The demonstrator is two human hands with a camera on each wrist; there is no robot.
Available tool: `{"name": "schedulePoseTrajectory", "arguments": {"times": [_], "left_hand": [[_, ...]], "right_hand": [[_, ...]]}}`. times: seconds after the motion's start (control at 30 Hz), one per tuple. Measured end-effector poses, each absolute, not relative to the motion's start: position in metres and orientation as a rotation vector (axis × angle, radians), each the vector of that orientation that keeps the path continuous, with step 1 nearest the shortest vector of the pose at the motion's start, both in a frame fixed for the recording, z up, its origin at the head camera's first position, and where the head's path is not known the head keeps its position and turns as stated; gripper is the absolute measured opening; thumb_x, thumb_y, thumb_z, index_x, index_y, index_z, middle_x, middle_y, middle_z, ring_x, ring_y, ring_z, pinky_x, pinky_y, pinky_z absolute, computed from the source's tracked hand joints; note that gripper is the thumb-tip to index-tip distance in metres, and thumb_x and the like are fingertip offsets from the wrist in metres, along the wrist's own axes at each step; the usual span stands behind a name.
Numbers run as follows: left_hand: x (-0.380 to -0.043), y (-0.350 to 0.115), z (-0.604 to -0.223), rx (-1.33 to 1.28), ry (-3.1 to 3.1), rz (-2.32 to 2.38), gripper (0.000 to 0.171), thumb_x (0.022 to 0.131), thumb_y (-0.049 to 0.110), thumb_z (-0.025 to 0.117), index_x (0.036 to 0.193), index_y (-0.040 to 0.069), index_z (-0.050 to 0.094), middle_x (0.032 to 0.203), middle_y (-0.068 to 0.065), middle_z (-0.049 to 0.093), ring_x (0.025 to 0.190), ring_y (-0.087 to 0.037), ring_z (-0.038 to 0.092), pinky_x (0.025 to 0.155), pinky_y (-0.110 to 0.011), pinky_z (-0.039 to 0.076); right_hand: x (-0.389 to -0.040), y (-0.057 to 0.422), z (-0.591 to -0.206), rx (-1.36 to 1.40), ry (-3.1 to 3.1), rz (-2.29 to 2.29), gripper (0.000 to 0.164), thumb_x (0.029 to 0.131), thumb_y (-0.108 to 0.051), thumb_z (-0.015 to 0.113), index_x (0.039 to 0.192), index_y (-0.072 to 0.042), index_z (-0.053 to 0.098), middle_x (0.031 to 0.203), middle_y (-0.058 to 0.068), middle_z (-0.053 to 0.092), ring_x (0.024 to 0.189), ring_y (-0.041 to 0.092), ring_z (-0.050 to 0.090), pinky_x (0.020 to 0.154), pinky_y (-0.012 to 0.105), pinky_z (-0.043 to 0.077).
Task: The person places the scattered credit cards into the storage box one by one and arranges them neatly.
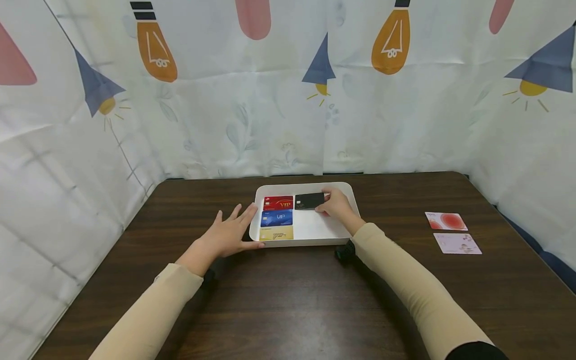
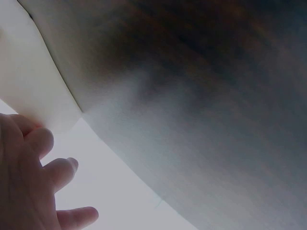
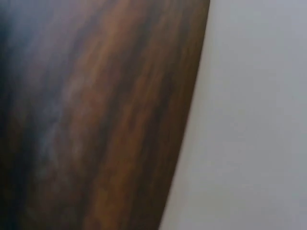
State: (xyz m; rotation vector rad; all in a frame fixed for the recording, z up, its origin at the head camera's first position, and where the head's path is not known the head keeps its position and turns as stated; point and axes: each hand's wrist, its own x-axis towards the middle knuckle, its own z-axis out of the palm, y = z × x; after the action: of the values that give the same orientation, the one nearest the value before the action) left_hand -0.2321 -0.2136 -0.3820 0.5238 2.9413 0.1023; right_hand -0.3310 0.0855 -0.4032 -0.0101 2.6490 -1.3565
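Note:
In the head view a white tray (image 1: pixel 324 231) stands on the dark wooden table. Its left side holds a column of cards: a red VIP card (image 1: pixel 275 202) at the back, a blue VIP card (image 1: pixel 275 218), then a gold card (image 1: pixel 275 233). My right hand (image 1: pixel 336 204) pinches the right end of a black VIP card (image 1: pixel 308 201), low over the tray beside the red one. With fingers spread, my left hand (image 1: pixel 227 234) touches the tray's left side and front corner. The left wrist view shows that hand (image 2: pixel 29 172) against the tray wall (image 2: pixel 38 72).
To the right on the table (image 1: pixel 288 300) lie two more cards, a white one with a red circle (image 1: pixel 446 221) and a pale pink one (image 1: pixel 458 243). A patterned white curtain (image 1: pixel 279 115) hangs behind the table and at both sides.

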Motion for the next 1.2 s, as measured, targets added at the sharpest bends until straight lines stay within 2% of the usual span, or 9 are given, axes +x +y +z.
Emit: {"name": "schedulePoseTrajectory", "arguments": {"times": [0.33,0.57,0.73,0.9,1.07,1.2], "left_hand": [[-0.2327,-0.2132,-0.3811,0.522,2.938,0.102,0.112,0.088,0.074,0.06,0.165,0.008,0.015,0.169,-0.014,0.02,0.154,-0.041,0.013,0.115,-0.074,0.008],[-0.2336,-0.2138,-0.3821,0.516,2.933,0.114,0.112,0.087,0.074,0.061,0.165,0.009,0.014,0.169,-0.013,0.02,0.155,-0.041,0.012,0.115,-0.074,0.008],[-0.234,-0.2139,-0.3832,0.511,2.934,0.112,0.112,0.087,0.074,0.061,0.165,0.008,0.014,0.169,-0.014,0.02,0.155,-0.041,0.012,0.115,-0.074,0.008],[-0.2336,-0.2137,-0.3823,0.51,2.932,0.118,0.112,0.087,0.073,0.061,0.165,0.008,0.014,0.169,-0.014,0.02,0.154,-0.041,0.012,0.115,-0.074,0.007],[-0.2331,-0.2133,-0.381,0.513,2.927,0.124,0.112,0.087,0.072,0.062,0.165,0.008,0.014,0.169,-0.014,0.02,0.154,-0.042,0.012,0.115,-0.074,0.007],[-0.2325,-0.2133,-0.3802,0.518,2.927,0.121,0.111,0.088,0.071,0.063,0.165,0.008,0.014,0.169,-0.014,0.02,0.154,-0.042,0.013,0.115,-0.074,0.008]], "right_hand": [[-0.3325,0.0864,-0.4046,-0.013,2.654,-1.342,0.071,0.087,0.001,0.08,0.15,-0.003,0.048,0.119,0.017,0.057,0.067,0.013,0.06,0.062,0.022,0.054],[-0.3321,0.0861,-0.4053,-0.038,2.678,-1.314,0.065,0.088,-0.001,0.079,0.148,-0.006,0.052,0.118,0.016,0.057,0.074,0.017,0.059,0.065,0.024,0.052],[-0.3318,0.0859,-0.4045,-0.086,2.705,-1.256,0.057,0.09,-0.002,0.076,0.144,-0.001,0.057,0.117,0.018,0.059,0.066,0.014,0.06,0.068,0.025,0.05],[-0.3304,0.0853,-0.4033,-0.104,2.727,-1.213,0.056,0.091,-0.002,0.076,0.143,0.003,0.057,0.112,0.016,0.06,0.058,0.007,0.057,0.07,0.024,0.047],[-0.3287,0.085,-0.402,-0.1,2.731,-1.189,0.056,0.093,-0.005,0.075,0.144,0.004,0.055,0.105,0.014,0.061,0.056,0.007,0.056,0.075,0.027,0.045],[-0.3295,0.085,-0.403,-0.087,2.726,-1.187,0.055,0.094,-0.006,0.074,0.145,0.004,0.055,0.107,0.014,0.061,0.056,0.007,0.057,0.081,0.03,0.047]]}}
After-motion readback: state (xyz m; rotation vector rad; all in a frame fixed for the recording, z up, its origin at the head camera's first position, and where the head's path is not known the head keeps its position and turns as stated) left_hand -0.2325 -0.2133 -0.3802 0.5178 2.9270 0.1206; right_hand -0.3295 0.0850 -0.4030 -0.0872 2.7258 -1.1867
